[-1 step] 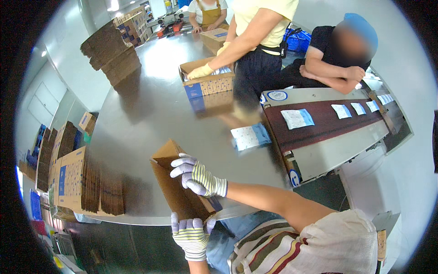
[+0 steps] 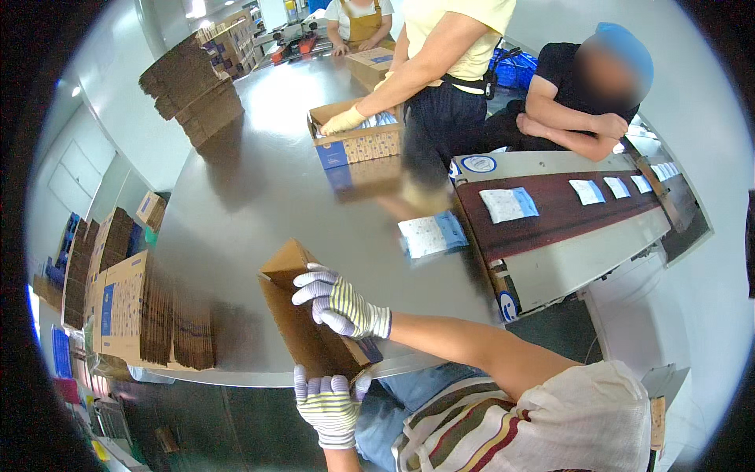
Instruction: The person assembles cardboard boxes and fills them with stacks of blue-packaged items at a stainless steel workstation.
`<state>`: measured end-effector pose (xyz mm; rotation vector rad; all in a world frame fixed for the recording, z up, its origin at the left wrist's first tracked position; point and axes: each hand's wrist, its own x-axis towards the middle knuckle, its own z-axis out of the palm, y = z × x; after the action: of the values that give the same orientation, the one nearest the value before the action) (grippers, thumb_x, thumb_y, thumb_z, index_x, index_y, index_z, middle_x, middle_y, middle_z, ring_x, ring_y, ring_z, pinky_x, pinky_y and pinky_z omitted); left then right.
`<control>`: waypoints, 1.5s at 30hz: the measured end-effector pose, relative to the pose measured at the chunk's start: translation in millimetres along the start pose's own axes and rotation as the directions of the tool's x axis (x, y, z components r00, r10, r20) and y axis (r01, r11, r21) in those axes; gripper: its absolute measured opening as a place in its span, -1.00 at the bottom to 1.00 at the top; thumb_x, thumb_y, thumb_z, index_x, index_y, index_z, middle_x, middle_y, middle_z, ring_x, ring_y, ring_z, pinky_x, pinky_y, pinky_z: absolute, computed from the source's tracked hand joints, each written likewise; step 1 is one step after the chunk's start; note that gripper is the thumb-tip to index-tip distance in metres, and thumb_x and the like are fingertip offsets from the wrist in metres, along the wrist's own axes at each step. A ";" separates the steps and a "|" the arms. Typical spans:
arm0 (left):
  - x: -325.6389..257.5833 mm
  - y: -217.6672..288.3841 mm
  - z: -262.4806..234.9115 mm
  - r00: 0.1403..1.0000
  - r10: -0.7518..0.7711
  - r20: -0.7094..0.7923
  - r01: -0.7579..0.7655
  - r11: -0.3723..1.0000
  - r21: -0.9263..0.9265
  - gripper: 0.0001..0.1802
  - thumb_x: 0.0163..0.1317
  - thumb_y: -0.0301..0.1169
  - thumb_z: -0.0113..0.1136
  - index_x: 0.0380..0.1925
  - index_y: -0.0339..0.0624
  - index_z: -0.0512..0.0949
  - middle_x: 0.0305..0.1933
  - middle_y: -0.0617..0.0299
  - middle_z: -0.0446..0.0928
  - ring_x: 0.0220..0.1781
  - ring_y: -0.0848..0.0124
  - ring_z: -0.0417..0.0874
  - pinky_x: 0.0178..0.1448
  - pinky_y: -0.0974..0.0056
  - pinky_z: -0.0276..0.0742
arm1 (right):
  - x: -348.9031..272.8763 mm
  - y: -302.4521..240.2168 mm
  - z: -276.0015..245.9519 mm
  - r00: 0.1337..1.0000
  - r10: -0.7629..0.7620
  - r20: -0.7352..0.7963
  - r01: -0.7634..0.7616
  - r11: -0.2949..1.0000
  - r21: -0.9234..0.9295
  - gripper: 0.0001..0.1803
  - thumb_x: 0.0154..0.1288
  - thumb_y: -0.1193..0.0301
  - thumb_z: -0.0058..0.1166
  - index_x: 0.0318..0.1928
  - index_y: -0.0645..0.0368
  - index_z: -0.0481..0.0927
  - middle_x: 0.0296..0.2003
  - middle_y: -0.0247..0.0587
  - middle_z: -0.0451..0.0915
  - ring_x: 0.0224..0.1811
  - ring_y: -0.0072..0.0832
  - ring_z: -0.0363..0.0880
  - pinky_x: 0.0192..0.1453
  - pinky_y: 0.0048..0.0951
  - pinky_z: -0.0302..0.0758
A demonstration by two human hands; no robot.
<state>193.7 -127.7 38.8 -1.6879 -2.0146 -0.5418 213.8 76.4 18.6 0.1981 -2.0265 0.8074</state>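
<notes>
An open, hollow cardboard box (image 2: 303,326) slants across the near edge of the steel table, its plain brown inside showing. My left hand (image 2: 329,409), in a striped white and purple glove, grips the near end, with fingers over the rim. My right hand (image 2: 342,303), gloved alike, is bent over the box's right wall; its fingertips reach into the opening and some of its grip is hidden. To the right of the box lies a white and blue soft packet (image 2: 432,236), apart from both hands.
A conveyor (image 2: 562,204) at the right carries several similar packets. Across the steel table (image 2: 259,181), a co-worker's gloved hand (image 2: 344,121) is inside a partly filled box (image 2: 362,148). Flattened cartons stand stacked at left (image 2: 149,315) and far left (image 2: 189,86). Two other people are beyond.
The nearest conveyor packet has shifted slightly left, toward the table. The co-worker's gloved hand has moved a little within the far box. My hands and box are practically still.
</notes>
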 end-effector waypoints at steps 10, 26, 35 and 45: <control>8.3 -2.4 -1.8 0.999 -0.036 -0.037 0.038 0.997 0.067 -0.49 0.09 0.04 0.21 -0.74 -0.03 0.26 -0.73 0.26 0.21 -0.65 0.28 0.32 0.20 -0.06 0.38 | -1.9 -13.7 -10.1 0.996 0.087 -0.005 -0.087 0.985 -0.150 -0.64 0.23 0.24 -0.02 0.02 0.04 0.40 0.21 -0.07 0.31 0.29 -0.07 0.24 0.34 -0.04 0.19; 19.8 11.0 -0.4 1.000 -0.013 -0.004 0.013 0.997 0.072 -0.51 0.06 0.00 0.26 -0.74 -0.02 0.27 -0.73 0.28 0.22 -0.61 0.30 0.31 0.24 -0.03 0.34 | -41.7 71.9 -195.5 0.735 0.629 0.251 -0.524 0.763 -0.378 -0.69 0.19 0.41 0.09 -0.04 0.20 0.50 -0.15 -0.08 0.57 -0.05 -0.20 0.52 0.08 -0.29 0.44; 18.9 9.2 2.2 0.999 -0.014 -0.039 0.015 0.999 0.033 -0.54 0.08 0.01 0.24 -0.69 -0.02 0.31 -0.71 0.28 0.20 -0.61 0.30 0.29 0.24 -0.01 0.34 | -13.7 171.4 -254.6 -0.101 0.785 0.611 -0.152 0.595 -0.789 -0.43 0.06 0.31 0.11 0.12 0.26 0.47 -0.01 -0.01 0.58 -0.02 -0.16 0.56 0.07 -0.26 0.47; 22.8 12.3 -19.3 0.955 -0.171 0.244 0.164 0.985 0.047 -0.72 0.05 -0.10 0.23 -0.50 -0.02 0.43 -0.57 0.28 0.37 -0.36 0.27 0.49 0.35 -0.22 0.08 | -40.8 4.4 -113.5 0.287 0.774 0.565 -0.264 0.630 -0.730 0.04 -0.26 0.08 0.45 0.20 0.41 0.29 0.02 0.27 0.47 0.10 -0.08 0.48 0.26 -0.20 0.34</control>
<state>204.2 -118.1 67.8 -1.6469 -2.3470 -0.3726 314.6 142.5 25.3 -0.6222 -3.3375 0.5259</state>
